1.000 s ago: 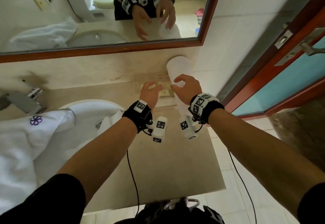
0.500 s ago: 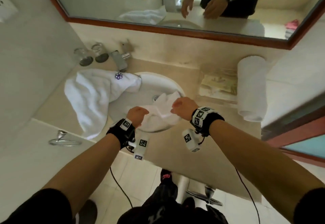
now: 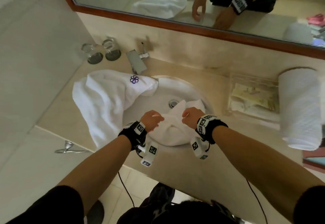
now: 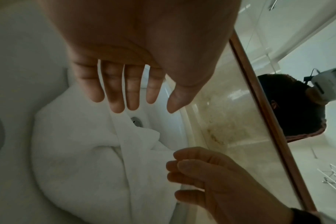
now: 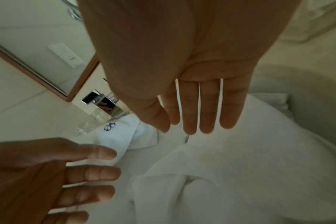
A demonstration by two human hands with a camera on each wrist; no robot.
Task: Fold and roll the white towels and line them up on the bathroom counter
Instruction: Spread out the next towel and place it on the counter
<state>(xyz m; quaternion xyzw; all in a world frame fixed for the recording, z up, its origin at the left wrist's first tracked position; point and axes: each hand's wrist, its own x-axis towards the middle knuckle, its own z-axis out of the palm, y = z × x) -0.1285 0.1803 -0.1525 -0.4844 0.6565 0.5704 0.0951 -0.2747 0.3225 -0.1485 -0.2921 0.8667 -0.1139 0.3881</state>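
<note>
A small white towel [image 3: 174, 130] lies crumpled in the sink basin [image 3: 177, 88]. My left hand [image 3: 152, 120] and right hand [image 3: 190, 117] hover side by side just over it. In the left wrist view the left hand [image 4: 136, 104] has straight fingers above the towel [image 4: 82, 159] and holds nothing. In the right wrist view the right hand [image 5: 194, 125] is also flat over the towel [image 5: 240, 174]. A larger white towel with a purple logo [image 3: 105, 100] drapes over the sink's left rim. A rolled white towel [image 3: 300, 107] lies at the counter's right end.
A chrome faucet [image 3: 137, 62] and two glasses [image 3: 102, 51] stand behind the sink. A clear tray of packets [image 3: 253, 97] sits between the sink and the rolled towel. A mirror spans the back wall. A towel ring [image 3: 70, 149] hangs at the counter's left front.
Both hands left the rolled towel at the right and came left to the crumpled towel in the sink. In the last half second they barely shifted.
</note>
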